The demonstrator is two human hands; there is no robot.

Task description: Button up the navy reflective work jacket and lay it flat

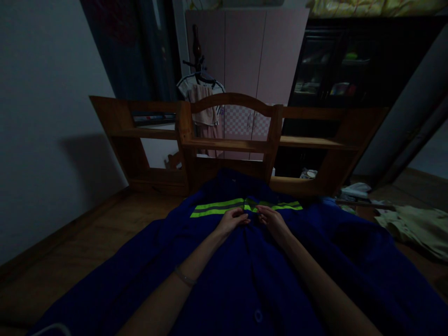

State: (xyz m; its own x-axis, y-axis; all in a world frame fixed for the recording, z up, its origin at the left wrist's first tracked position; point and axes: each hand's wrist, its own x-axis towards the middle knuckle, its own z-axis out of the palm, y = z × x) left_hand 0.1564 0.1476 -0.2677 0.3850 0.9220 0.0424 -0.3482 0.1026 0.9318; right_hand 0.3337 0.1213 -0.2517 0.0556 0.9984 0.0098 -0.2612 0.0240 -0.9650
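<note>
Indistinctly, the jacket bears a mark.

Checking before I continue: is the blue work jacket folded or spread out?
Spread out: the blue work jacket lies wide, collar toward the wooden headboard, fabric extending well beyond left hand and right hand.

From my remote seat I am finding no readable text, number, brand or sign in this dim view. At the centre of the frame, a small pale mark is showing at the collar of the blue garment, too tiny for me to make out. At upper right, coloured items behind the glass of the dark cabinet are blurring into shadow; left of centre, flat items above a wooden shelf are showing nothing legible.
</note>
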